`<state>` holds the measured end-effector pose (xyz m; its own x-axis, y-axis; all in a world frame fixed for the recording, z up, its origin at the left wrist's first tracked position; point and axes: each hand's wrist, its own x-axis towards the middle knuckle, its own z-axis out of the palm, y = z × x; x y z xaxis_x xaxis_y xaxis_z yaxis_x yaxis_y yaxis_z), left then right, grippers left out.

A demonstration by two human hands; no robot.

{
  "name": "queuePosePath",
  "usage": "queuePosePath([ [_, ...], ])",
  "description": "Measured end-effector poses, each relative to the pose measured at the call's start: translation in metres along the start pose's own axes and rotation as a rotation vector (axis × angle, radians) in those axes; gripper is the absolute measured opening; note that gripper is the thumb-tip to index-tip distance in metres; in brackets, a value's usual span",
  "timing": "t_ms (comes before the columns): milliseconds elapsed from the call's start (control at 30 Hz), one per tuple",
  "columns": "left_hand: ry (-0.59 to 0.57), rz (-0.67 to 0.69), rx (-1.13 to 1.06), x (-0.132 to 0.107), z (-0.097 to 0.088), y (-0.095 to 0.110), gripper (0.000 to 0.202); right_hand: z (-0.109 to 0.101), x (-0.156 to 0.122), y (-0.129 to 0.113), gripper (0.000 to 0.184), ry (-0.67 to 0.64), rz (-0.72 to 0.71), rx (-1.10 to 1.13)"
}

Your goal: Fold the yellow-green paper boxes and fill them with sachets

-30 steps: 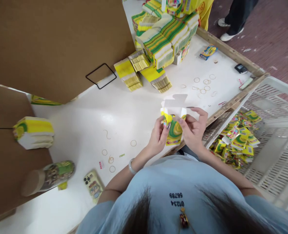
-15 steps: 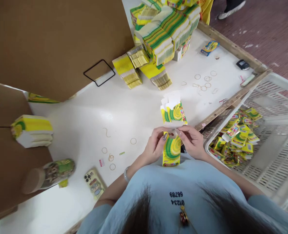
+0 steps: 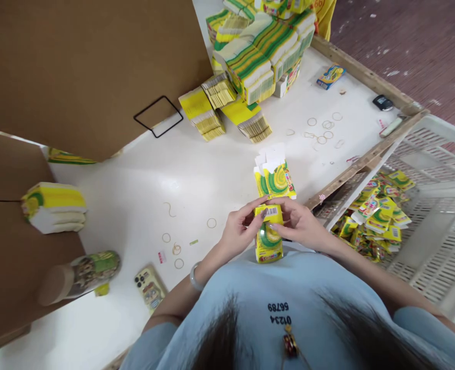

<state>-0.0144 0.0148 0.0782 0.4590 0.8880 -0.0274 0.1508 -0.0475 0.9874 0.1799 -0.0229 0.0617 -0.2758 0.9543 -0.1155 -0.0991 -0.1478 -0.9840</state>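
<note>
Close to my body, my left hand (image 3: 243,226) and my right hand (image 3: 297,222) grip a small yellow-and-green printed carton (image 3: 269,241) from both sides. Its barcode flap faces up at the top end, and both thumbs press on it. Just beyond my fingers, a few flat cartons (image 3: 276,180) with white tabs lie on the white table. Whatever is under my fingers behind the flap is hidden.
Bundled cartons (image 3: 250,67) are stacked at the back. On my right stands a white plastic crate (image 3: 423,231) holding many small packs (image 3: 381,210). A phone (image 3: 149,289), a jar (image 3: 92,272) and rubber bands (image 3: 322,139) lie on the table. Brown cardboard (image 3: 96,67) stands at left.
The carton's upper flap, raised and open before, is now folded over with its barcode showing. Both hands have shifted slightly and the thumbs now press on the carton's front.
</note>
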Motion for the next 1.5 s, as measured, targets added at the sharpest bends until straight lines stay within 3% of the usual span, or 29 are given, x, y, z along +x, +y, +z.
queuePosePath([
  [167, -0.011, -0.012, -0.004, 0.001, 0.0, -0.004, 0.045, -0.01, -0.002, -0.008, 0.047, -0.011, 0.06, 0.046],
  [267, 0.027, 0.062, 0.019, -0.002, 0.001, -0.008, 0.048, -0.011, -0.003, -0.008, 0.053, -0.086, 0.089, 0.128],
  [367, -0.03, 0.143, 0.071, 0.004, 0.001, -0.014, 0.054, -0.008, -0.003, -0.004, 0.048, -0.068, 0.114, 0.175],
  [467, -0.099, 0.252, 0.25, 0.035, -0.001, -0.021, 0.051, -0.024, -0.01, 0.0, 0.038, 0.151, 0.067, 0.042],
  [600, 0.062, 0.31, 0.523, 0.118, -0.007, -0.039, 0.049, -0.092, -0.046, -0.011, 0.036, 0.617, -0.011, -0.448],
  [700, 0.073, 0.237, 0.621, 0.179, -0.006, -0.054, 0.063, -0.14, -0.077, -0.027, 0.05, 0.896, 0.249, -1.056],
  [767, 0.011, 0.182, 0.658, 0.205, -0.006, -0.06, 0.05, -0.15, -0.086, -0.033, 0.066, 1.007, 0.364, -1.344],
  [833, -0.042, 0.188, 0.689, 0.217, -0.008, -0.063, 0.027, -0.145, -0.081, -0.031, 0.076, 1.0, 0.295, -1.393],
  [900, -0.082, 0.278, 0.705, 0.219, -0.015, -0.061, 0.021, -0.132, -0.062, -0.023, 0.07, 0.899, 0.128, -1.285],
  [967, -0.102, 0.414, 0.685, 0.213, -0.025, -0.055, 0.028, -0.116, -0.032, -0.011, 0.063, 0.792, -0.038, -1.128],
  [1067, -0.062, 0.557, 0.597, 0.193, -0.035, -0.039, 0.042, -0.085, 0.022, 0.002, 0.06, 0.734, -0.26, -0.939],
  [1200, 0.041, 0.492, 0.447, 0.155, -0.031, -0.006, 0.055, -0.044, 0.079, 0.004, 0.06, 0.663, -0.413, -0.754],
  [1333, 0.142, 0.456, 0.302, 0.124, -0.025, 0.017, 0.051, -0.021, 0.091, -0.004, 0.048, 0.622, -0.381, -0.592],
  [1400, 0.091, 0.497, 0.224, 0.112, -0.02, 0.016, 0.058, -0.014, 0.085, -0.01, 0.045, 0.656, -0.39, -0.537],
  [1500, -0.067, 0.573, 0.149, 0.096, -0.004, -0.001, 0.087, -0.005, 0.078, -0.017, 0.041, 0.721, -0.511, -0.495],
])
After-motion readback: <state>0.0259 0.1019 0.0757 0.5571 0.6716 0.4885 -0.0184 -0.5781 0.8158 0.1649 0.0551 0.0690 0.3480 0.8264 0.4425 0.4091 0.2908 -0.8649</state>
